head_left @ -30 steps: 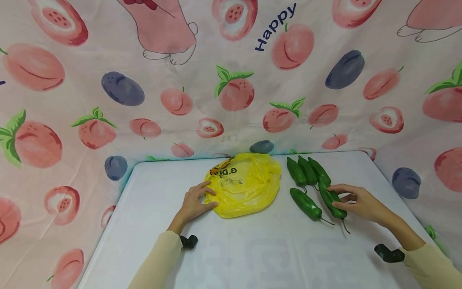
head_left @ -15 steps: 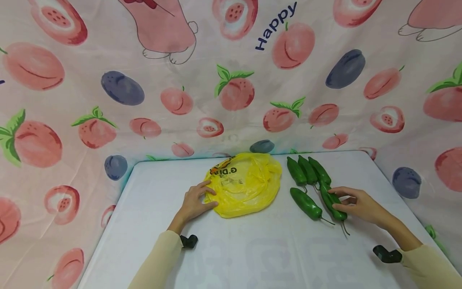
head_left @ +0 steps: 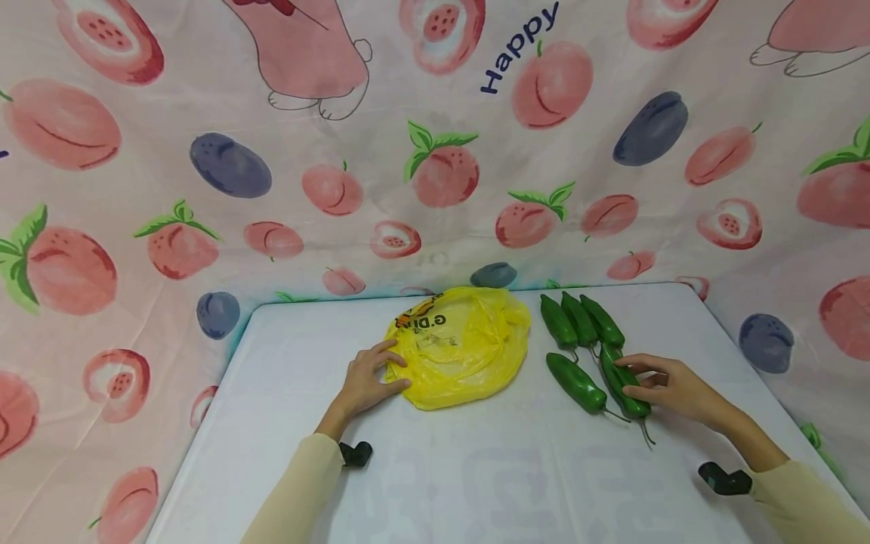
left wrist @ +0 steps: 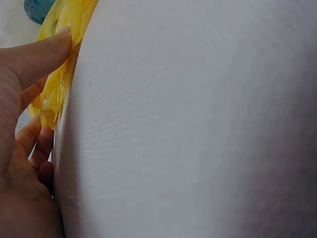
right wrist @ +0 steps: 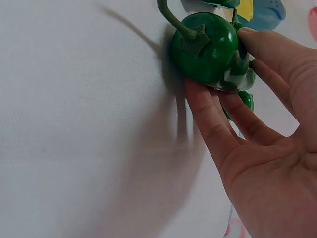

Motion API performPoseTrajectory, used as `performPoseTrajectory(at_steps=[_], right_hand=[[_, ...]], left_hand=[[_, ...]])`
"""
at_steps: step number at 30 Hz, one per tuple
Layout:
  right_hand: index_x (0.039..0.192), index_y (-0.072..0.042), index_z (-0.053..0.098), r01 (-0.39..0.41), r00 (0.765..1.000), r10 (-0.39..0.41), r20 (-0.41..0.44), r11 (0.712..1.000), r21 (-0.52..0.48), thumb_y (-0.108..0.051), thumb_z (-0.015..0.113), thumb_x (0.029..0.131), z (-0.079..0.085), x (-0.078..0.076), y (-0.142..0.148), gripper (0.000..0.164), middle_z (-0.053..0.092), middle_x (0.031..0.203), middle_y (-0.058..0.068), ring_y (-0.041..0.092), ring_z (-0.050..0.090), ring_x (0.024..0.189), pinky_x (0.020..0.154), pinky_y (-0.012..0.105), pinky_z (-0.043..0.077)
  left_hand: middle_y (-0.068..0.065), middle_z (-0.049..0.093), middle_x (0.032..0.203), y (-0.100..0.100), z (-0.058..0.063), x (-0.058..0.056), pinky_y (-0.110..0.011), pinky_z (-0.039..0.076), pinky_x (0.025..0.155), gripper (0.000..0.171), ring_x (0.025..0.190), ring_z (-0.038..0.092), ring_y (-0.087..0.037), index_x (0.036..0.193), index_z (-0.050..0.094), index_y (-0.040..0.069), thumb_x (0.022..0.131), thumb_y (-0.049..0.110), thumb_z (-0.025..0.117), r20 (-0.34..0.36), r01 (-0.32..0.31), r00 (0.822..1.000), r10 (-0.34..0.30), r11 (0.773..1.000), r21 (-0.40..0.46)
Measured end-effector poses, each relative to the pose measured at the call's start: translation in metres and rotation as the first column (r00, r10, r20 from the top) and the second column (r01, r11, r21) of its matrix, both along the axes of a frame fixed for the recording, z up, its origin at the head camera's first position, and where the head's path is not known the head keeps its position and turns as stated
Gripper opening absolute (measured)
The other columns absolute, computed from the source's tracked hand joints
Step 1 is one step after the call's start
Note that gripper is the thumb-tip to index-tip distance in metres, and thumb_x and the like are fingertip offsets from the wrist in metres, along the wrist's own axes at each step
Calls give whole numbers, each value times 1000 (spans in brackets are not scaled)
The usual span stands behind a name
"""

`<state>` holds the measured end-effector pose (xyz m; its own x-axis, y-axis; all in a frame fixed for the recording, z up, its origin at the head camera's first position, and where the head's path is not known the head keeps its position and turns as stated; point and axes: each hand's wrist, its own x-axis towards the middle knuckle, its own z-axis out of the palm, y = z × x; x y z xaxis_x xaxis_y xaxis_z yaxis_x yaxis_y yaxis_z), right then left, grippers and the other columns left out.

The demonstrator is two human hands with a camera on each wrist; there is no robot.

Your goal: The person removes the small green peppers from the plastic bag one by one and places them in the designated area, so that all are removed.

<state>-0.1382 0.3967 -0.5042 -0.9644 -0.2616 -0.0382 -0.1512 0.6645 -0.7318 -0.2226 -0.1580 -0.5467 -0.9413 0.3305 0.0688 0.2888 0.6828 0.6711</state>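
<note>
My left hand (head_left: 365,382) is at the left edge of a crumpled yellow plastic bag (head_left: 469,355). In the left wrist view the bag's edge (left wrist: 55,101) lies between thumb and fingers. My right hand (head_left: 683,387) holds a long green chili pepper (head_left: 635,409) from its right side. The right wrist view shows this pepper's stem end (right wrist: 208,42) toward the camera, thumb above and fingers below it. Just left of it lies another green pepper (head_left: 576,384), stem toward the front right. Several more green peppers (head_left: 559,323) lie side by side behind these.
The white-covered table (head_left: 489,483) carries the bag at its back middle and the peppers at its back right. A fruit-printed cloth (head_left: 435,98) hangs as a wall behind and at both sides. Dark wrist cameras (head_left: 724,479) stick out inward from the sleeves.
The right hand and its pepper have shifted slightly toward the front left, and the pepper's stem has swung with them. The left hand, the bag and the other peppers stay in place.
</note>
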Motion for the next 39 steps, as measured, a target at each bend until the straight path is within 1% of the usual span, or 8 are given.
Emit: performPoseTrajectory(at_steps=[2,11,16,18,22,29,33,39], right_hand=[[137,-10,63,1,1000,-1,5,1000,2,-28,78,94,0,0,0,49,62,134,19,17,64,106,79,25,56],[136,-10,64,-3,1000,3,2,1000,2,-28,78,93,0,-2,-3,48,63,133,18,13,62,106,81,25,56],[136,-10,64,1,1000,-1,16,1000,19,-29,78,93,0,-3,-5,49,63,133,18,20,62,108,81,24,55],[136,-9,63,-2,1000,2,30,1000,16,-29,78,93,0,-4,-6,49,63,132,18,24,63,108,80,25,55],[136,-8,63,-14,999,13,52,1000,11,-27,79,92,-1,-5,-7,50,63,131,20,29,65,106,78,26,56],[137,-7,62,-27,998,27,53,1000,0,-23,79,92,-3,-5,-7,50,62,133,22,29,65,106,77,26,55],[137,-6,61,-31,998,31,51,1000,-6,-23,78,93,-3,-5,-7,50,61,133,23,29,65,106,77,26,55],[136,-6,62,-32,999,32,38,999,-10,-23,78,93,-3,-4,-7,50,63,132,21,27,64,104,78,26,55]], left_hand=[[-4,46,158,0,0,0,-58,22,116,27,138,40,-35,107,73,25,85,34,85,8,-3,1000,3,1000,-3],[-2,45,159,-1,0,-1,-57,21,117,28,139,38,-33,108,73,26,85,35,86,23,-9,1000,9,1000,-3],[-2,45,159,-1,1,0,-58,21,117,29,140,38,-34,108,73,25,84,35,86,26,-9,1000,9,1000,2],[-2,45,159,0,2,0,-57,21,116,29,140,38,-34,108,73,25,84,35,86,28,-11,1000,11,1000,2],[-2,45,159,0,2,1,-57,21,117,28,140,38,-34,107,73,26,85,36,85,28,-12,1000,12,1000,-3],[-6,47,157,1,2,1,-60,23,115,27,137,41,-36,106,73,24,84,34,86,0,0,1000,0,1000,0],[-6,47,157,0,1,0,-60,24,114,27,136,41,-36,106,73,24,84,33,86,-3,-3,1000,3,1000,-6],[-8,47,157,0,1,0,-62,24,112,28,136,41,-38,107,72,23,85,34,85,-12,15,1000,-15,1000,-12]])
